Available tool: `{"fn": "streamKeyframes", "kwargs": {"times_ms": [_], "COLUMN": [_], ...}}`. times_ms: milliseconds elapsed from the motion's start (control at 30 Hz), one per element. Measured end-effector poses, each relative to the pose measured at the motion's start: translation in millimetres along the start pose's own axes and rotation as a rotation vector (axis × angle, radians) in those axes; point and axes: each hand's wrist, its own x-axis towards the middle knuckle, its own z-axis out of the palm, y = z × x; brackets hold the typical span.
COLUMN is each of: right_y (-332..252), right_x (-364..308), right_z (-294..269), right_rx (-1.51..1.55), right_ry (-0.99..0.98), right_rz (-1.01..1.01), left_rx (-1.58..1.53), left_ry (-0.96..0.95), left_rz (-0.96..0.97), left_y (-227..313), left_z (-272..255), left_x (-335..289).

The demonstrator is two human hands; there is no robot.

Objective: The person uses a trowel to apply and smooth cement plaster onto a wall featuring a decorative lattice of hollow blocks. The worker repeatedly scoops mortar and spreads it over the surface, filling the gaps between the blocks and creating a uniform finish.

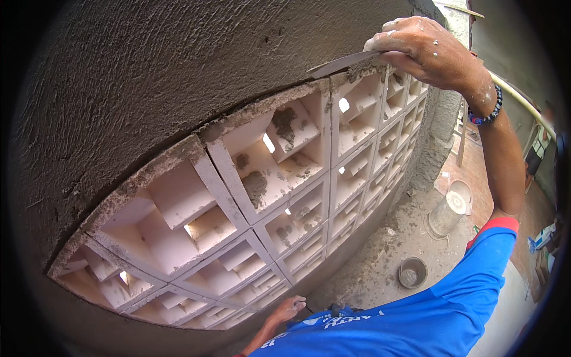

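My right hand (425,53), spattered with mortar, is raised at the upper right and closed round a trowel whose handle is hidden in the fist. The thin flat trowel blade (345,63) points left, lying along the seam where the rough grey plaster (154,53) meets the top of the pale breeze blocks (330,128). Wet mortar smears cling inside several block openings. Low in the view, my left hand (288,309) is beside the lower part of the block panel, with its fingers bent together; what they hold, if anything, I cannot make out.
On the mortar-stained floor to the right stand a round bucket (413,273) and a pale, mortar-caked pail (447,211). A long pale pole (523,102) slants behind my right arm. Another person (538,146) is partly visible at the far right, near scattered items.
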Motion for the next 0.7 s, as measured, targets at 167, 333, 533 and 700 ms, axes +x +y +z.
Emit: {"fn": "streamKeyframes", "kwargs": {"times_ms": [167, 333, 533, 700], "right_y": [14.2, 40.6, 22.8, -53.0], "right_x": [-3.5, -20.7, -38.8, -86.8], "right_z": [12.8, 15.0, 2.9, 56.3], "right_rx": [-0.061, -0.028, -0.026, 0.102], "right_ry": [-0.05, -0.21, 0.052, 0.208], "right_rz": [0.047, 0.169, 0.161, 0.601], "left_rx": [-0.002, 0.026, -0.011, -0.02], "left_ry": [0.015, -0.003, -0.001, -0.01], "left_rz": [-0.025, -0.036, -0.048, -0.059], "left_y": [8.8, 14.1, 0.2, 9.6], "left_z": [-4.0, -5.5, -5.9, -8.9], "left_x": [0.4, -4.6, -1.3, -2.5]}}
